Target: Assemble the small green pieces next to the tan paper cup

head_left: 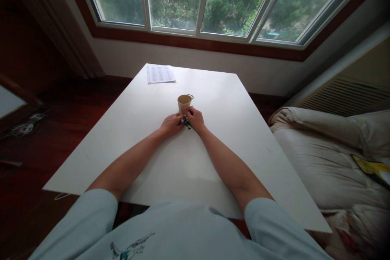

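Observation:
A tan cup (184,103) stands upright at the middle of the white table, with a thin dark loop (191,96) at the right of its rim. Just in front of it lies a small cluster of green, blue and dark pieces (187,123), too small to name. From the left, my left hand (172,124) rests at the cluster with its fingers drawn together. My right hand (195,118) is closed in a pinch above the pieces, close against the cup's lower front. What either hand holds between its fingertips is too small to make out.
Printed papers (161,74) lie at the table's far left corner. The white table (231,122) narrows away toward a window (183,0). A pale sofa (317,162) stands along the right side. White cables (24,128) lie on the dark red floor at left.

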The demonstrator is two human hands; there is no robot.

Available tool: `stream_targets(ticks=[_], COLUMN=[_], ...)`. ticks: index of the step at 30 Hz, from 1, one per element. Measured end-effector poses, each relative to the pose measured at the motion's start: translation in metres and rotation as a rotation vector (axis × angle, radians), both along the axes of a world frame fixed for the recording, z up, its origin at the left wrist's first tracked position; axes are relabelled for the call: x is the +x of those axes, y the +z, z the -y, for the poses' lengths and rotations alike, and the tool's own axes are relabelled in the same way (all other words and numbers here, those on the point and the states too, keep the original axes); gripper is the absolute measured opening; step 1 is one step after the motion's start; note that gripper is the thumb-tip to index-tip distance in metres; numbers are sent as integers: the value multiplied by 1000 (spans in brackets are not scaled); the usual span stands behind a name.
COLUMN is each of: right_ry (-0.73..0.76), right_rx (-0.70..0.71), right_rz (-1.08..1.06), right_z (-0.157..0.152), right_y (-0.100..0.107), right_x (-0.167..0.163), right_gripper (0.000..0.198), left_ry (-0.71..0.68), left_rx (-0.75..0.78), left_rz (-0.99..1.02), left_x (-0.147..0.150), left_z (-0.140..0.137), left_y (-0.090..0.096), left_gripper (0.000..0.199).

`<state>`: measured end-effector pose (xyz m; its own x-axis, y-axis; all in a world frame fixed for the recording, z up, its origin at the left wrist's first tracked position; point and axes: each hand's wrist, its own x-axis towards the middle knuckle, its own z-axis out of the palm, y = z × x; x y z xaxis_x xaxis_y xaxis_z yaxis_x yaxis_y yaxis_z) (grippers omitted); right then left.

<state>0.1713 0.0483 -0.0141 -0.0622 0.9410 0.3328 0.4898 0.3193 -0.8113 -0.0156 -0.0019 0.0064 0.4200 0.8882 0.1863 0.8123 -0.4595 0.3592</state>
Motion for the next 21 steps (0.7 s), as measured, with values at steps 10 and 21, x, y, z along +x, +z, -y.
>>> stream_targets(ticks=[10, 21], right_ry=[46, 58], right_rx=[-11, -8], right_rz=[10, 54], right_z=[0, 0], right_y=[0, 0], right_x=[-1, 0], right_gripper=[16, 15], left_ry=[-3, 7], left_rx=[-10, -18], left_rz=[5, 10], left_x=[0, 0], left_z=[0, -1], left_y=[1, 1], left_gripper=[24, 25])
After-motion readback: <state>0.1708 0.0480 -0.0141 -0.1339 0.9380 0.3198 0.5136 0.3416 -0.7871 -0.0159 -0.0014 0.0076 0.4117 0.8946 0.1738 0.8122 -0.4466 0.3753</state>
